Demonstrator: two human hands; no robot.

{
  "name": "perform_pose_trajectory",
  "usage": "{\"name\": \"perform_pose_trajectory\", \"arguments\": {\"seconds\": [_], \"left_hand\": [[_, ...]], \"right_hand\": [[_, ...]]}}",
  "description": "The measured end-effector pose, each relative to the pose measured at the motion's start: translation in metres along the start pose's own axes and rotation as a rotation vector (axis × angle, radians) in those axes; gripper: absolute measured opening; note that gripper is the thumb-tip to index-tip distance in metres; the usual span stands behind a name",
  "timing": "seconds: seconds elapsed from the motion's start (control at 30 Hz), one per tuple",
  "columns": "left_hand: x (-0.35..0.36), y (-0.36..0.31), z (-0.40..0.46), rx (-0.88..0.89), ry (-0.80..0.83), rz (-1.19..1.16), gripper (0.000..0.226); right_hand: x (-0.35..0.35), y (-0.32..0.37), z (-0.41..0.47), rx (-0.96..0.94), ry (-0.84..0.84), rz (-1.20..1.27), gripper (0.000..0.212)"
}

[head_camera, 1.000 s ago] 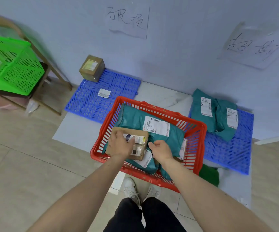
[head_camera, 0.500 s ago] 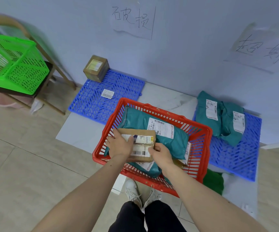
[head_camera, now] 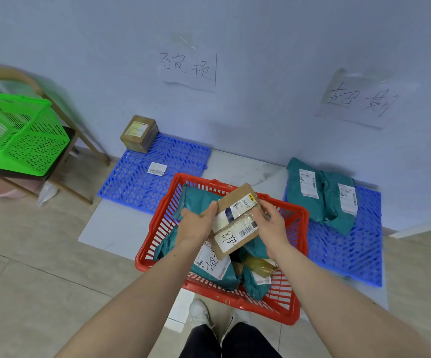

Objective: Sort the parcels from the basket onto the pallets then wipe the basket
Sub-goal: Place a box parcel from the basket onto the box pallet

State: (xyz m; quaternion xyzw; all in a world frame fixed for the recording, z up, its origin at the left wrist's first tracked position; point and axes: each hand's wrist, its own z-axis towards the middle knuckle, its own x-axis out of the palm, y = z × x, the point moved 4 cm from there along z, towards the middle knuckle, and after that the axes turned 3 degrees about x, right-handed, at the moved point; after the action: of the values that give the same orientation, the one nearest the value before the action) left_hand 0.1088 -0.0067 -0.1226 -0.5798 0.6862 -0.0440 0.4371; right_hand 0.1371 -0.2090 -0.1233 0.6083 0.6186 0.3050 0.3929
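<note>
both hands grip cardboard parcel (head_camera: 236, 220) above red basket (head_camera: 301, 244)

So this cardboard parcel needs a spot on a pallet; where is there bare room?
The left pallet is mostly bare: free grid right of the small box at its back corner and around the loose label. The right pallet is crowded at the back by teal mailers; its near half is free.

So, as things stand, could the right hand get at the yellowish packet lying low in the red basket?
Probably not at once. The right hand and left hand both grip the brown cardboard parcel above the red basket. The yellowish packet lies uncovered below, so the way looks free once that hand lets go.
</note>
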Motion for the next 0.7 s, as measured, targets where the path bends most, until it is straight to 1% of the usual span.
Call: {"name": "perform_pose_trajectory", "arguments": {"seconds": [0.03,0.13,0.27,0.3,0.37,0.47,0.57,0.63,0.7], "left_hand": [[0.001,-0.001,0.0,-0.002,0.02,-0.037,0.121],[0.007,-0.007,-0.006,0.015,0.099,-0.142,0.115],[0.012,-0.009,-0.009,0.057,0.204,-0.183,0.126],[0.014,-0.009,-0.011,0.061,0.233,-0.177,0.121],[0.016,-0.011,-0.016,0.083,0.282,-0.141,0.104],[0.019,-0.014,-0.022,0.16,0.322,-0.043,0.083],[0.025,-0.016,-0.026,0.22,0.326,0.01,0.076],[0.027,-0.017,-0.028,0.238,0.304,0.001,0.074],[0.027,-0.018,-0.028,0.228,0.278,-0.022,0.07]], "right_hand": [[-0.004,0.004,0.002,-0.011,0.011,-0.026,0.028],[-0.013,0.015,0.008,-0.047,0.047,-0.09,0.023],[-0.021,0.024,0.014,-0.076,0.065,-0.143,0.026],[-0.021,0.025,0.015,-0.07,0.076,-0.147,0.026],[-0.022,0.029,0.015,-0.064,0.084,-0.164,0.026],[-0.024,0.032,0.013,-0.064,0.039,-0.209,0.028],[-0.026,0.031,0.013,-0.061,-0.05,-0.263,0.042],[-0.025,0.027,0.014,-0.059,-0.097,-0.304,0.059],[-0.022,0.018,0.015,-0.035,-0.091,-0.297,0.075]]}}
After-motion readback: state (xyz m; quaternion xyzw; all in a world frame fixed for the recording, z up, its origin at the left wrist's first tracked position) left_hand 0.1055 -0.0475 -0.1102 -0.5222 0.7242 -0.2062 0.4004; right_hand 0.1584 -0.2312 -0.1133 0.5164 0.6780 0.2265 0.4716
